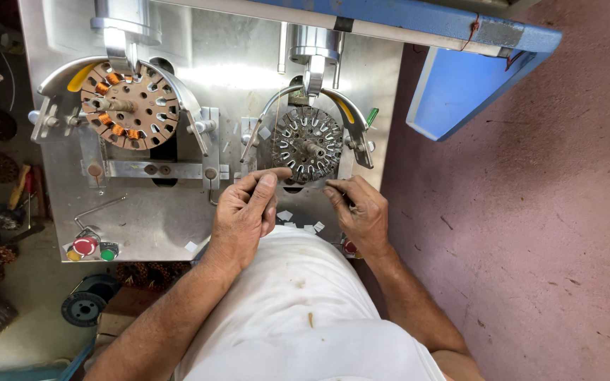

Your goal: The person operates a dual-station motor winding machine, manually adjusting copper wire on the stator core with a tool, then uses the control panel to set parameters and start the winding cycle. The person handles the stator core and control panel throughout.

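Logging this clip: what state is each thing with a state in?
Right stator: mounted on machine, slots bare, no copper.
Left stator: mounted, partly wound with copper.
Left hand: fingers pinched at right stator's lower edge.
Right hand: fingertips at the same edge; grip unclear.
Paper scraps: loose on plate.

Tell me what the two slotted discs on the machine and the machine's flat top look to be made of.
Right disc, just above the left hand and right hand: bare grey metal, dull sheen, slots empty. Left disc: tan-brown facing, perhaps insulating coating or board over metal; shiny orange coils in some slots look like copper wire. Machine top: brushed silvery sheet metal, likely steel or aluminium, with glare.
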